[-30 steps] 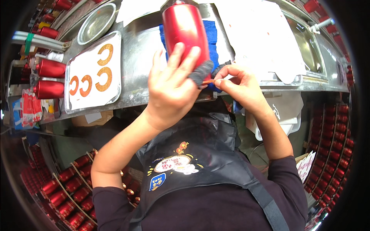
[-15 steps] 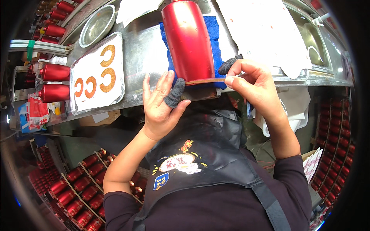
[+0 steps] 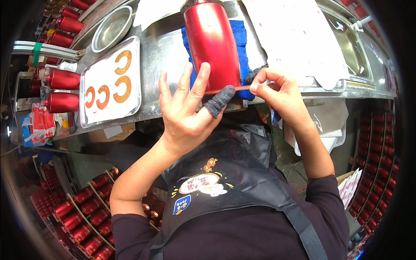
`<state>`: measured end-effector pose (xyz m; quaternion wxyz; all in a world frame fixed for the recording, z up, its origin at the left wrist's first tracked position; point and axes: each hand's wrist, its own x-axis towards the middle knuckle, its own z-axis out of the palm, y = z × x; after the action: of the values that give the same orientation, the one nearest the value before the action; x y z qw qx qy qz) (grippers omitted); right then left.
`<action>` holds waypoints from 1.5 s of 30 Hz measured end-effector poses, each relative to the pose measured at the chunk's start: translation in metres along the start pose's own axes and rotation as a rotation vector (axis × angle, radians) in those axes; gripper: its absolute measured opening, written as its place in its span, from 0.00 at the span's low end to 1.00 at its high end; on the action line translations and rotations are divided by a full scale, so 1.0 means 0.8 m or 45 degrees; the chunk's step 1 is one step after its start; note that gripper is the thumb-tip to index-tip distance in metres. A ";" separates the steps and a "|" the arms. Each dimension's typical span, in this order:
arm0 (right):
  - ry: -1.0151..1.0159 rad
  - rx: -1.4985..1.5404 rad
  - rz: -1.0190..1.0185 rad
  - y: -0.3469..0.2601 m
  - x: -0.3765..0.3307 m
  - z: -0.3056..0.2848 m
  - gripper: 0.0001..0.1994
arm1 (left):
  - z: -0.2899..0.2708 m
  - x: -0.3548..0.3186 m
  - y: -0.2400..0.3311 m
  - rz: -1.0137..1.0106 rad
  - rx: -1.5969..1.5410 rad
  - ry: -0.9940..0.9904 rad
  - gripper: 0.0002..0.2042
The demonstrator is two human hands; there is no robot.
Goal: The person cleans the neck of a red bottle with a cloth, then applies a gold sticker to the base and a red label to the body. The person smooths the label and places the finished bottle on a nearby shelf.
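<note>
A glossy red bottle (image 3: 212,45) lies on its side on a blue cloth (image 3: 241,39), its base toward me. Along the base edge runs a thin golden-brown strip (image 3: 243,88). My right hand (image 3: 279,89) pinches the strip's right end between thumb and a finger; a dark grey knitted cover on one of its fingers shows beside the bottle. My left hand (image 3: 186,115) is open with fingers spread. Its forefinger, in a similar grey cover (image 3: 220,100), lies over the strip at the base, and another fingertip overlaps the bottle's lower left side.
On the left, a tray (image 3: 137,86) carries a white sheet with several gold C-shaped pieces (image 3: 122,89). Behind it stands a metal bowl (image 3: 112,29). White sheets (image 3: 299,43) cover the bench at right, beside a metal basin (image 3: 351,43). More red bottles (image 3: 63,80) stand around.
My left hand has moved right and slightly forward, bringing its covered forefinger from the base's left corner across toward its middle. My right hand still pinches the strip and has shifted slightly left.
</note>
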<state>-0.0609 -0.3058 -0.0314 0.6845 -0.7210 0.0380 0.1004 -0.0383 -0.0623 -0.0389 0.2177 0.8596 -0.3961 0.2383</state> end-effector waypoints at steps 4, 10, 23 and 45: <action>-0.015 0.032 0.033 0.008 0.004 0.004 0.05 | 0.009 0.018 0.007 0.084 0.085 -0.018 0.12; -0.047 -0.065 0.102 0.003 0.006 0.004 0.05 | 0.026 0.015 -0.004 -0.209 -0.198 0.122 0.30; -0.036 0.023 0.047 -0.018 -0.004 -0.002 0.06 | 0.018 -0.056 -0.020 -0.208 -0.285 -0.001 0.22; -0.079 -0.070 0.109 0.000 0.005 0.004 0.06 | 0.028 0.008 -0.004 -0.250 -0.329 0.188 0.32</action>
<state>-0.0571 -0.3020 -0.0323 0.6606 -0.7337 0.0446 0.1529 -0.0267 -0.0765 -0.0540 0.3771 0.8392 -0.3204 0.2255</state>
